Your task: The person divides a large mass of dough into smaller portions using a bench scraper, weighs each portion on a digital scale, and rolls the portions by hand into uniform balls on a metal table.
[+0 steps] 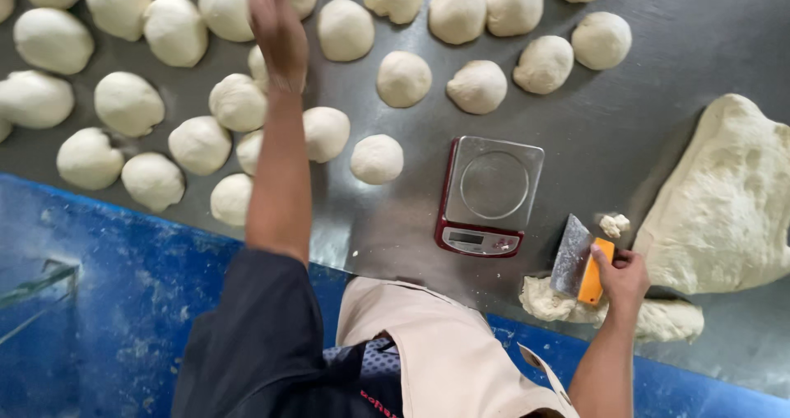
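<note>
- Overhead, head cam: steel table (675, 72) w/ many round dough balls (377, 158) spread over its left and top.
- Left hand (276, 31) is stretched out above the balls, blurred; grip state cannot tell, nothing seen in it.
- Right hand (623, 276) is closed on the orange handle of a dough scraper (574, 262), blade upright, resting on a small dough piece (550, 301) at the table edge.
- Red-framed scale (490, 197) sits just left of the scraper, pan bare.
- Large dough mass (724, 204) lies right of the hand; a small scrap (614, 224) sits between scale and mass.

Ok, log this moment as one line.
left hand open over dough balls | right hand grips scraper | scale bare
</note>
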